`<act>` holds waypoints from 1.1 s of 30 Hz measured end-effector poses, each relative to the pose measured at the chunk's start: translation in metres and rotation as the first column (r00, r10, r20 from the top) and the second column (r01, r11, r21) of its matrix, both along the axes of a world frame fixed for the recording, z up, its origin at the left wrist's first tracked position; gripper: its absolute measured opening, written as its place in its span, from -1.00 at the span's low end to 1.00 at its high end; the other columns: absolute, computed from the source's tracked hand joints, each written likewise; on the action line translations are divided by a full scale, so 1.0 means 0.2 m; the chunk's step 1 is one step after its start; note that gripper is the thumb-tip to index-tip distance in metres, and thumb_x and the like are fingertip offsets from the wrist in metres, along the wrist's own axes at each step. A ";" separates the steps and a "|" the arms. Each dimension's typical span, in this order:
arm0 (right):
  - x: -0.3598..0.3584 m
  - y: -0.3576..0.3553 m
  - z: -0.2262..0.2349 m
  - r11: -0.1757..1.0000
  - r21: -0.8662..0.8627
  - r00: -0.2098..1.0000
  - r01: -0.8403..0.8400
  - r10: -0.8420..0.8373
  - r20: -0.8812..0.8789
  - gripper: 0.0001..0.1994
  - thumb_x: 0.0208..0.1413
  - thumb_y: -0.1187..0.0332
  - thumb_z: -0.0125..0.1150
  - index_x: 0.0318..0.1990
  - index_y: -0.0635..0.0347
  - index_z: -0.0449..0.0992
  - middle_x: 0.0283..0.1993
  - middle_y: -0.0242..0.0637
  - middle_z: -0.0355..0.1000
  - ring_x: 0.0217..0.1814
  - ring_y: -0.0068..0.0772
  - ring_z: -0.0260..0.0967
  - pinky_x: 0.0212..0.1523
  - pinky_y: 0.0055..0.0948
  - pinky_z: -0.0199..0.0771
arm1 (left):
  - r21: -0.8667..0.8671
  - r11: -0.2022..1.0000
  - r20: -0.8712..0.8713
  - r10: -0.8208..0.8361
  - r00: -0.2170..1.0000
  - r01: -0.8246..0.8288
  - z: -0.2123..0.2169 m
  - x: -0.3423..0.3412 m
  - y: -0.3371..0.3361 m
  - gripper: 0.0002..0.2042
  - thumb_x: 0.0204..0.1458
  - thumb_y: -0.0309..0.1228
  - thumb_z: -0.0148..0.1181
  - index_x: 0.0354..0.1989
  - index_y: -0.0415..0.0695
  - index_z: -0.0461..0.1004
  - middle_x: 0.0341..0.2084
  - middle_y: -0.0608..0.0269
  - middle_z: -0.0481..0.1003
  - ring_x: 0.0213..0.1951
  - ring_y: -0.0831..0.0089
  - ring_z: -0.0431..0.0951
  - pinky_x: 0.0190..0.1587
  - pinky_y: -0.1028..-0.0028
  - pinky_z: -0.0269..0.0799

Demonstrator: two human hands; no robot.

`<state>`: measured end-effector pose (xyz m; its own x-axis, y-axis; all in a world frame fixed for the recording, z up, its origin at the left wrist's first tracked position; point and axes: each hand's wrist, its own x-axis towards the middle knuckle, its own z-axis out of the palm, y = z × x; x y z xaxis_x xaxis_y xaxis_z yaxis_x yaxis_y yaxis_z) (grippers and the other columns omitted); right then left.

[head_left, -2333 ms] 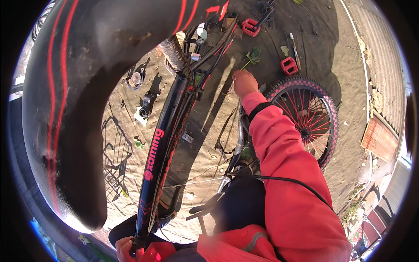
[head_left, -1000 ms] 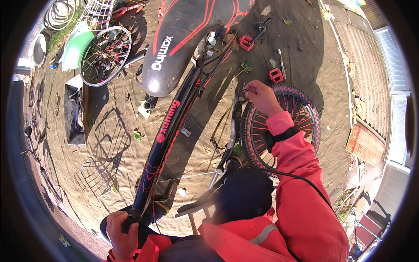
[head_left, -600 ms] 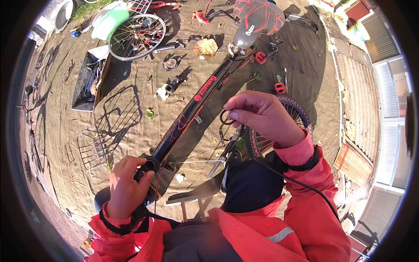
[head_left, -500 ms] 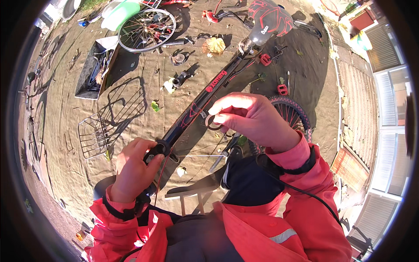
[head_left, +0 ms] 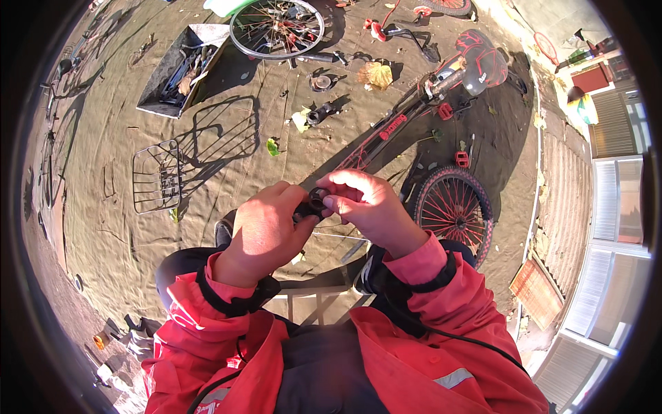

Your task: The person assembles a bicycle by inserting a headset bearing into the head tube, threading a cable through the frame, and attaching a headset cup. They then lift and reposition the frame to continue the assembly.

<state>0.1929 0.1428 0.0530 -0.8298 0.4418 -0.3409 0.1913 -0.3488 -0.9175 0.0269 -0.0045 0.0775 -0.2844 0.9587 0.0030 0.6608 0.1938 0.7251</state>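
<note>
Both hands, left (head_left: 265,231) & right (head_left: 369,207), grip closed on small black round metal part (head_left: 316,202) w/ fingertips.

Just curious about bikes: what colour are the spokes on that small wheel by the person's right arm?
Red spokes on the small wheel, with a dark tyre, seen in the head view.

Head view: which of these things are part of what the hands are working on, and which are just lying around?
In hand:
left hand
right hand
small black ring-shaped part, pinched between both
red and black bike frame

Lying about:
silver spoked wheel
red-spoked wheel
wire basket
tool tray
red pedal
</note>
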 end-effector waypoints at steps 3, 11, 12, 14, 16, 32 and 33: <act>-0.01 -0.02 -0.02 0.997 -0.081 1.000 0.009 -0.011 -0.024 -0.68 0.32 0.54 0.33 0.20 0.28 0.56 0.00 -0.34 0.62 -0.05 -0.58 0.60 -0.10 -0.57 0.56 | 0.016 1.000 -0.021 -0.003 1.000 0.003 0.00 0.00 0.00 -0.71 -0.02 -0.40 0.50 -0.14 -0.16 0.60 -0.30 0.06 0.59 -0.24 -0.01 0.65 -0.22 0.16 0.57; 0.00 -0.03 -0.04 1.000 -0.015 1.000 0.024 -0.024 -0.008 -0.68 0.32 0.57 0.31 0.20 0.34 0.56 0.02 -0.31 0.62 -0.01 -0.56 0.59 0.09 -0.48 0.63 | 0.073 0.997 -0.062 -0.007 0.998 0.012 -0.03 -0.01 -0.01 -0.70 0.00 -0.41 0.50 -0.10 -0.14 0.59 -0.32 0.10 0.58 -0.30 0.08 0.65 -0.28 0.19 0.58; 0.00 -0.04 -0.04 1.000 0.005 1.000 0.009 -0.009 -0.004 -0.68 0.32 0.57 0.31 0.20 0.34 0.56 0.02 -0.31 0.62 0.01 -0.56 0.58 0.10 -0.48 0.63 | 0.067 0.998 -0.056 -0.010 0.998 0.014 -0.03 0.00 -0.01 -0.69 -0.01 -0.41 0.50 -0.09 -0.14 0.59 -0.32 0.10 0.58 -0.30 0.08 0.66 -0.28 0.20 0.59; 0.00 -0.04 -0.04 0.999 0.036 1.000 -0.021 0.021 0.000 -0.67 0.32 0.58 0.30 0.21 0.35 0.56 0.01 -0.31 0.62 0.04 -0.55 0.58 0.12 -0.47 0.63 | 0.072 0.997 -0.045 -0.005 0.999 0.008 -0.03 0.00 -0.01 -0.69 -0.01 -0.42 0.50 -0.09 -0.15 0.59 -0.31 0.09 0.58 -0.29 0.10 0.66 -0.27 0.20 0.59; 0.00 -0.05 -0.05 0.999 0.033 1.000 -0.023 0.023 0.012 -0.68 0.32 0.59 0.29 0.20 0.35 0.57 0.02 -0.31 0.62 0.07 -0.54 0.58 0.13 -0.47 0.63 | 0.023 0.999 -0.018 0.024 1.000 -0.023 -0.02 0.00 -0.02 -0.68 -0.04 -0.42 0.51 -0.10 -0.16 0.61 -0.27 0.07 0.60 -0.24 0.04 0.67 -0.21 0.20 0.59; 0.03 -0.09 -0.10 0.924 0.382 1.000 0.006 0.000 -0.015 -0.65 0.22 0.57 0.44 0.16 0.27 0.66 0.04 -0.31 0.49 0.05 -0.49 0.56 0.07 -0.45 0.64 | -0.011 1.000 -0.006 0.006 1.000 -0.006 -0.04 -0.01 -0.01 -0.67 -0.02 -0.51 0.47 -0.04 -0.20 0.61 -0.20 0.08 0.65 -0.20 0.16 0.70 -0.26 0.31 0.56; 0.03 -0.10 -0.10 0.917 0.398 1.000 0.007 0.001 -0.019 -0.65 0.22 0.56 0.45 0.16 0.26 0.66 0.03 -0.31 0.49 0.04 -0.48 0.55 0.06 -0.46 0.63 | -0.004 1.000 -0.017 -0.001 1.000 0.001 -0.04 -0.01 -0.01 -0.67 -0.01 -0.51 0.47 -0.03 -0.20 0.61 -0.21 0.07 0.65 -0.20 0.16 0.70 -0.26 0.31 0.56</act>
<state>0.1990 0.1231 0.0335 -0.8326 0.5405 -0.1209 0.1723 0.0453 -0.9840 0.0255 -0.0071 0.0702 -0.2835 0.9590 0.0037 0.6733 0.1963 0.7128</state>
